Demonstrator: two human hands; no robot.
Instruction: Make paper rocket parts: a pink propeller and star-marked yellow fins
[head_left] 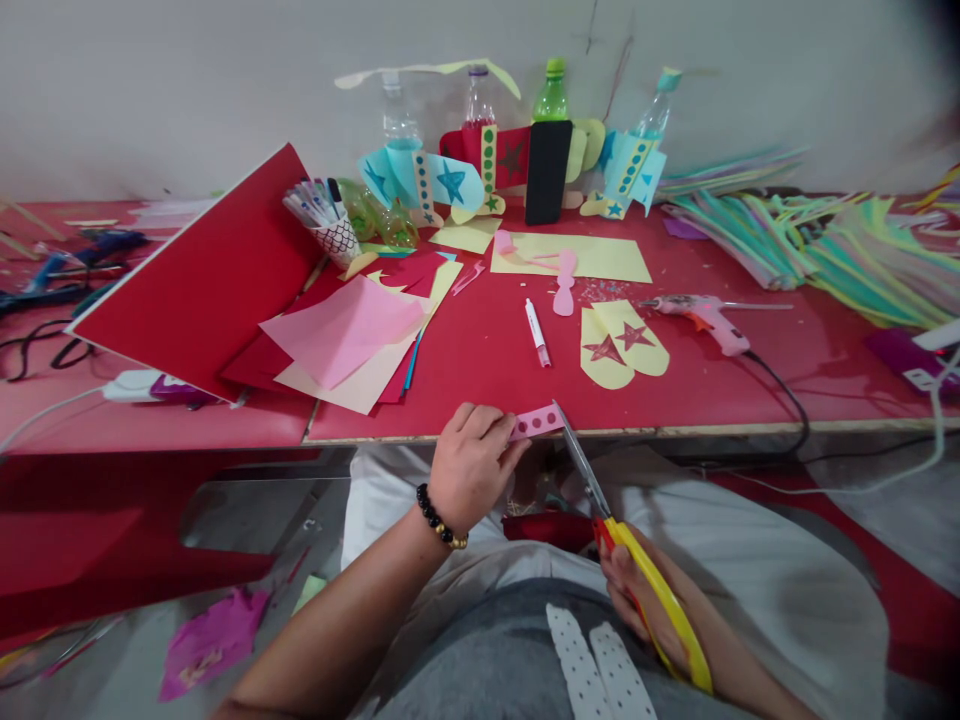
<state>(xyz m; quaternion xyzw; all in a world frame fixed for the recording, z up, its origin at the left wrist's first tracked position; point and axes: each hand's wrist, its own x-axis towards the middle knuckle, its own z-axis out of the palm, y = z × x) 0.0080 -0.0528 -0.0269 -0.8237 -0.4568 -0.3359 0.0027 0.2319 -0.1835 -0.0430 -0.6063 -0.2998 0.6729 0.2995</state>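
Observation:
Between the thumb and fingers of my left hand (pixel 471 465) is a pink paper strip (pixel 536 422) marked with dark round dots, held over the table's front edge. My right hand (pixel 637 585) grips yellow-and-red-handled scissors (pixel 589 475). Their blade tips point up and left, at the right end of the strip. Just beyond lies a white marker (pixel 537 333). Two pale yellow rounded pieces (pixel 625 345) with dark red stars rest to its right. A pink paper cutout (pixel 564 283) lies behind the marker, partly over a pale yellow sheet (pixel 615 258).
A pink glue gun (pixel 709 315) with its cable lies at right. Stacked coloured paper (pixel 341 330), a red board (pixel 202 270) and a pen cup (pixel 334 235) are at left. Decorated bottles (pixel 553 95) and a dark phone-like slab (pixel 548 172) stand behind. Striped strips (pixel 757 235) lie far right.

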